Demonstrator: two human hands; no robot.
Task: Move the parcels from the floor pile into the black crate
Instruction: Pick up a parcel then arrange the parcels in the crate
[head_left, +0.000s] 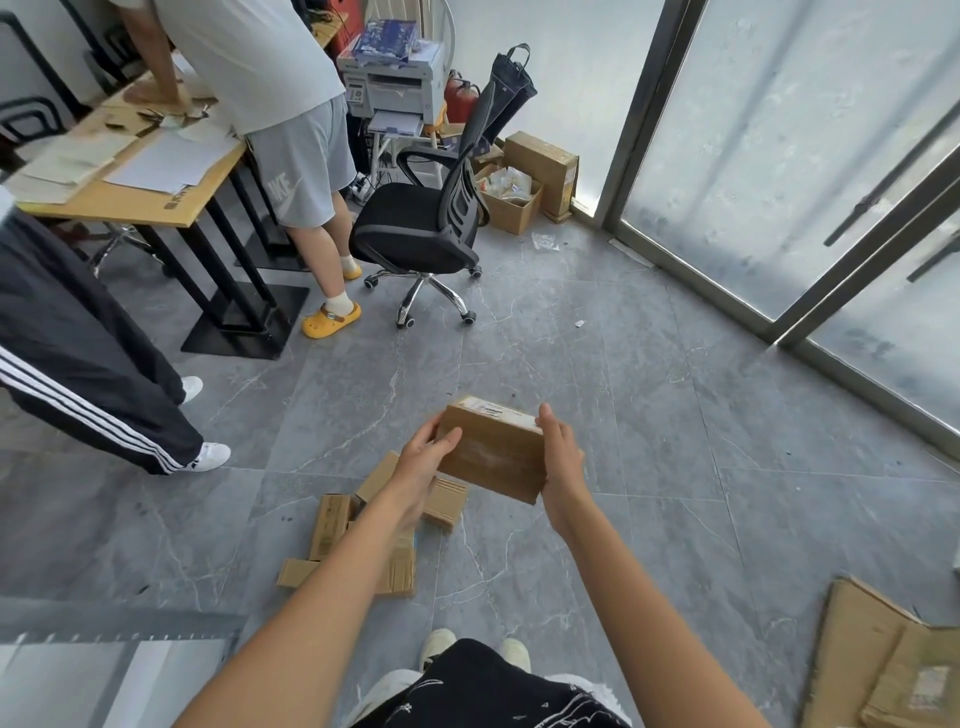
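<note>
Mid-carry: both hands, left and right, clasp a parcel by its ends, up above the pile. Crate's not in view, so next they'd have to turn and find it.

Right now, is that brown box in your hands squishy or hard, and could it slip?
The cardboard parcel probably stays stiff: its edges look straight between the left hand and right hand. It seems fairly light, since it is held up by its sides only. Its front looks shiny, perhaps taped, so it might slide a little.
</note>
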